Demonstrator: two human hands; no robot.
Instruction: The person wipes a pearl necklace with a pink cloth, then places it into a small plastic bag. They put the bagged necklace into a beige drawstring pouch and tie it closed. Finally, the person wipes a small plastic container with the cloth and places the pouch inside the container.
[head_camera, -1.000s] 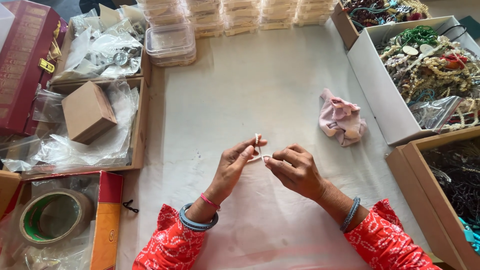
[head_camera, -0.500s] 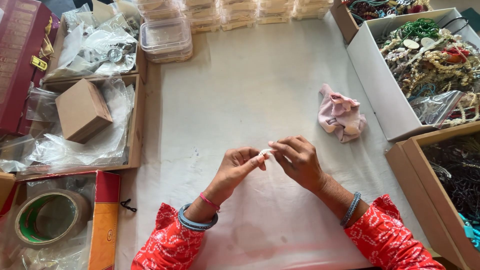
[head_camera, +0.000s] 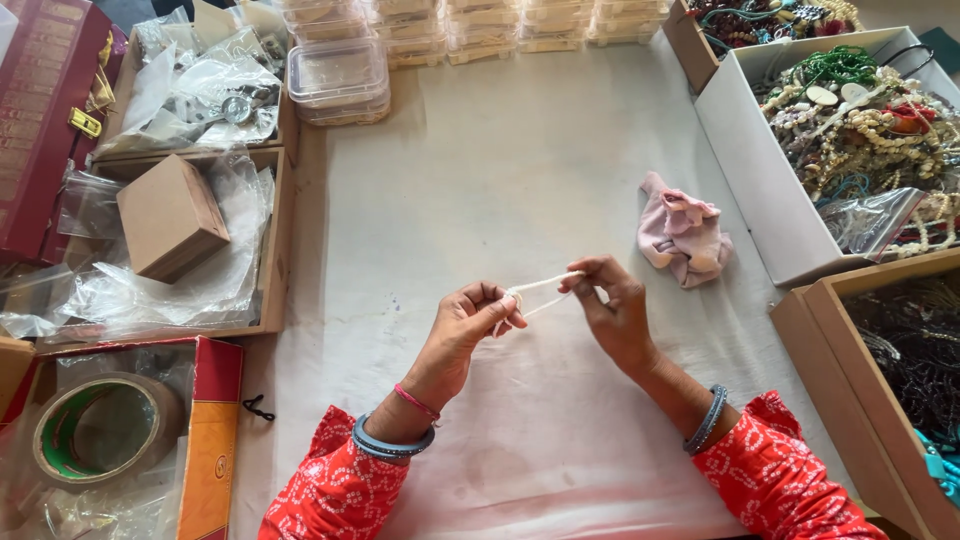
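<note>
Head camera looks straight down on a pale cloth-covered table (head_camera: 480, 180), where the left hand (head_camera: 470, 325) and the right hand (head_camera: 615, 315) hold a thin white string (head_camera: 545, 285) stretched between them. Left fingers (head_camera: 500, 310) are curled shut around one end, which seems to carry a small loop or bead; right fingertips (head_camera: 578, 283) pinch the other end. The string hangs just above the cloth, and nothing lies between the two hands or under them.

Just beyond the right fingers lies a crumpled pink fabric piece (head_camera: 683, 232), soft and folded on itself, close to the hand but not touching it. Further out on that side stands a white cardboard box (head_camera: 740, 170) heaped with bead strands in green, cream, red and white, with a clear plastic bag on top. Nearer the right wrist, a brown cardboard box (head_camera: 850, 380) holds dark tangled strands.

Well beyond the left fingers, a shallow wooden tray (head_camera: 280, 240) holds crinkled clear plastic bags and a small closed brown carton (head_camera: 170, 215). Behind it another tray holds more plastic bags. Beside the left forearm, a roll of tape (head_camera: 95, 425) lies under clear film in a red and orange box (head_camera: 215, 430). A small black clip (head_camera: 258, 407) lies on the cloth next to it.

Far ahead of both hands, stacked clear plastic containers (head_camera: 338, 78) line the table's far edge. Both wrists wear blue-grey bangles, the sleeves are red with white print.
</note>
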